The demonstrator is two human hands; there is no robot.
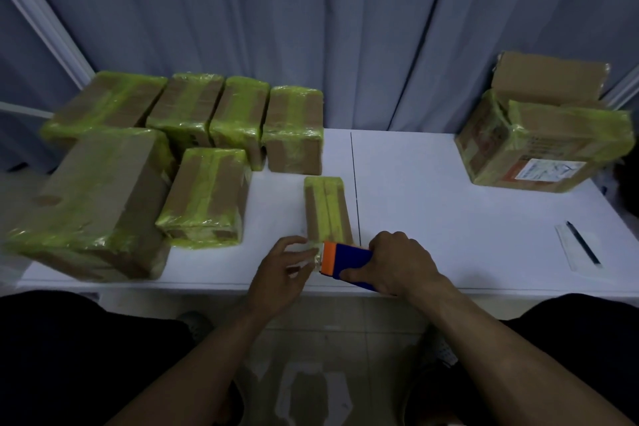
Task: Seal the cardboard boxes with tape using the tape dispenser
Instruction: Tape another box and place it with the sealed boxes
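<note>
A small narrow cardboard box [326, 209] with yellow-green tape strips along its top lies on the white table [432, 204] near the front edge. Just in front of it, my right hand [401, 261] grips a blue tape dispenser [349, 259] with an orange front end. My left hand [281, 268] pinches the loose translucent end of tape [313, 252] at the dispenser's orange mouth. Both hands hover at the box's near end.
Several cardboard boxes wrapped in yellow-green tape [193, 149] crowd the table's left half. A larger box with open flaps and a shipping label [539, 142] stands at the back right. A pen on a paper strip [582, 247] lies at the right.
</note>
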